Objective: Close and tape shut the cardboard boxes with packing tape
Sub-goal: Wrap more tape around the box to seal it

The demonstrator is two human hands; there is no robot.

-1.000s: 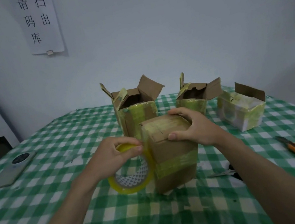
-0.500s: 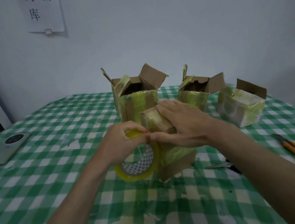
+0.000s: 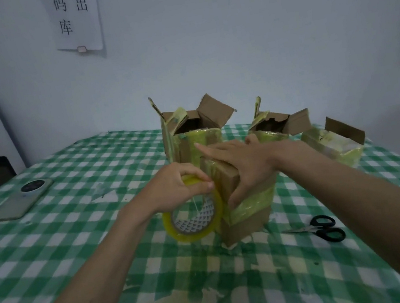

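On the checked tablecloth (image 3: 75, 238), the near box (image 3: 248, 212) stands mid-table; left hand (image 3: 173, 190) grasps the tape roll (image 3: 194, 218) touching its left edge, right hand (image 3: 243, 165) flat, fingers straight, atop it. 3 boxes behind; scissors (image 3: 320, 230) right.

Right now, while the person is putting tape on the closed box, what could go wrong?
1. The left hand holds the tape roll close against the box; the short strip between them may twist or stick to itself.
2. The right hand presses the top with flat fingers, not gripping, so pulling the tape might tip or slide the box.
3. The scissors lie near the right forearm and could get knocked.
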